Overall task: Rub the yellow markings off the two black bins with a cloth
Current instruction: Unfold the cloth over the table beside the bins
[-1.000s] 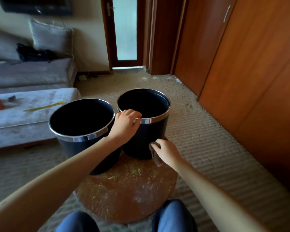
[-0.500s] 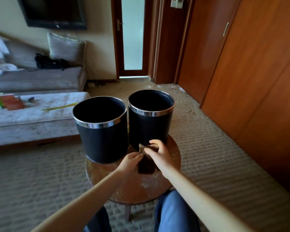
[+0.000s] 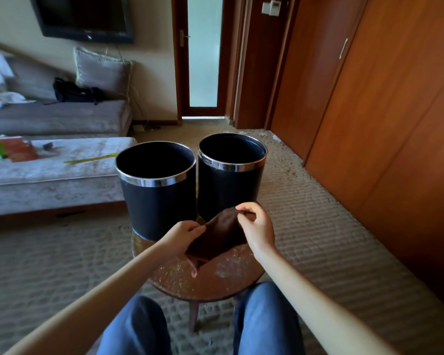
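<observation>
Both hands hold brown cloth (image 3: 217,235): left hand (image 3: 181,235) pinches lower edge, right hand (image 3: 256,226) pinches upper corner.

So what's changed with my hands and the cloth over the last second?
The left hand let go of the rim of the right bin and dropped to the cloth. The right hand pulled the cloth off that bin's lower wall; both hands now pinch it, spread above the table. The left bin and right bin stayed upright, side by side.
</observation>
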Demonstrator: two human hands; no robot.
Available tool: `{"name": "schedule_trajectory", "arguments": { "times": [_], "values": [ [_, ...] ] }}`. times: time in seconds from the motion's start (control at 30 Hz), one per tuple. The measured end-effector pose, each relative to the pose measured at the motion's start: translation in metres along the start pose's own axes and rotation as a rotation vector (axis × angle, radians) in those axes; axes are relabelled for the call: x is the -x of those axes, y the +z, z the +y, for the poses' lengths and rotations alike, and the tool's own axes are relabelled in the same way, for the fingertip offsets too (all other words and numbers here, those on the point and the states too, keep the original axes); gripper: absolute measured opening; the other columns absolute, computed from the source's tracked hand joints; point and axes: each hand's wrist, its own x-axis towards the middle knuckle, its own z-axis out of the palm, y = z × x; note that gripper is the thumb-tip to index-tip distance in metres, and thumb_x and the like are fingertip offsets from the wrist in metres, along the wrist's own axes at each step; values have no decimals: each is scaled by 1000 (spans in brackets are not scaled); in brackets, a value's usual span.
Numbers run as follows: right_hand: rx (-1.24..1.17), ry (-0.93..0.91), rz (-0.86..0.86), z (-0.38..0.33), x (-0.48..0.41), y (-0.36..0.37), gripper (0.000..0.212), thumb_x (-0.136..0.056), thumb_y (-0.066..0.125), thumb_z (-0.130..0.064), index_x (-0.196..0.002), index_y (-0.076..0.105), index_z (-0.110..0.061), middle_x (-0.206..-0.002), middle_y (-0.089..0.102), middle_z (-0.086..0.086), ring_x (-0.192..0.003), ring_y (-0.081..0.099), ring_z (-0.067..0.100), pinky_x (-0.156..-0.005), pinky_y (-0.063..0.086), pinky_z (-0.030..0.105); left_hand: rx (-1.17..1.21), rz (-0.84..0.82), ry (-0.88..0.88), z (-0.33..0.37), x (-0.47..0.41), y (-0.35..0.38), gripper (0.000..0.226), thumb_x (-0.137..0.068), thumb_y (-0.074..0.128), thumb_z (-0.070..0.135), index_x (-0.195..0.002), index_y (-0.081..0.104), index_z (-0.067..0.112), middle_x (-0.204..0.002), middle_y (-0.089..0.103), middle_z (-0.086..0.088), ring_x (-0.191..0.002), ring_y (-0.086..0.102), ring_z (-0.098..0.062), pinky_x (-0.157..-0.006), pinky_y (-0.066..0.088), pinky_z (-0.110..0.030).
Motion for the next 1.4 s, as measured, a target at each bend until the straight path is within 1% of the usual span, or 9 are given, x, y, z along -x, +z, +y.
{"name": "schedule_trajectory", "arguments": {
  "times": [0.17,0.33,0.5,0.73,0.9,1.0,1.07,1.2,1.4],
  "values": [
    [3,-60,2,-17,5,1,17,-88,63,-2,-97,70,-15,-101,69,1,-91,63,4,-70,40,1,-80,77,236,48,14,-2,24,-98,63,26,-120,65,15,-111,69,3,-100,66,-12,-90,54,-31],
    [-39,-108,-63,-32,7,3,25,-86,62,1,-102,69,-17,-107,66,3,-99,63,10,-75,41,1,59,-69,342,86,35,12,24,-94,59,2,-106,61,22,-101,69,-2,-90,65,-12,-74,52,-18],
    [-95,-94,-127,-36,-1,-5,30,-80,56,-6,-98,68,-27,-108,64,5,-98,63,11,-82,52,25,28,23,324,88,24,12,21,-92,69,18,-107,60,6,-96,67,-16,-76,56,-14,-66,45,-27],
    [-111,74,-145,-37,-11,-11,21,-86,66,-6,-98,68,-23,-104,63,-4,-97,61,8,-86,53,31,-17,-12,335,80,0,6,22,-91,72,23,-79,54,20,-74,51,6,-64,45,-5,-57,38,-12],
    [-290,182,-201,-36,-17,-15,16,-86,68,-2,-86,69,-17,-87,67,6,-91,65,24,-82,54,36,447,-144,197,68,-4,5,17,-94,68,17,-80,60,13,-78,58,-6,-74,56,-19,-70,46,-28],
    [-242,208,-232,-34,-25,-27,21,-83,67,-2,-93,68,-20,-96,66,7,-96,65,29,-89,54,47,856,-130,91,64,-8,-6,19,-98,58,9,-78,57,11,-78,56,-9,-75,57,-21,-70,44,-31],
    [-150,248,-296,-32,-27,-34,30,-76,71,-11,-102,67,-24,-106,67,6,-102,66,28,-96,54,50,924,-89,76,65,-11,-15,21,-97,55,7,-76,56,10,-76,53,-10,-73,56,-22,-69,44,-32],
    [174,107,-423,-32,-25,-38,27,-71,64,-30,-95,76,-30,-95,75,-11,-97,68,11,-93,55,43,729,-35,57,74,-6,-11,23,-97,58,11,-74,58,12,-67,55,-6,-68,55,-20,-62,46,-31],
    [156,1,-434,-48,-19,-40,17,-85,58,-20,-89,67,-35,-70,65,-10,-67,61,10,-62,51,31,471,-207,36,84,7,-5,28,-96,66,30,-111,66,7,-105,73,-19,-95,70,-32,-91,56,-43]
  ]
}}
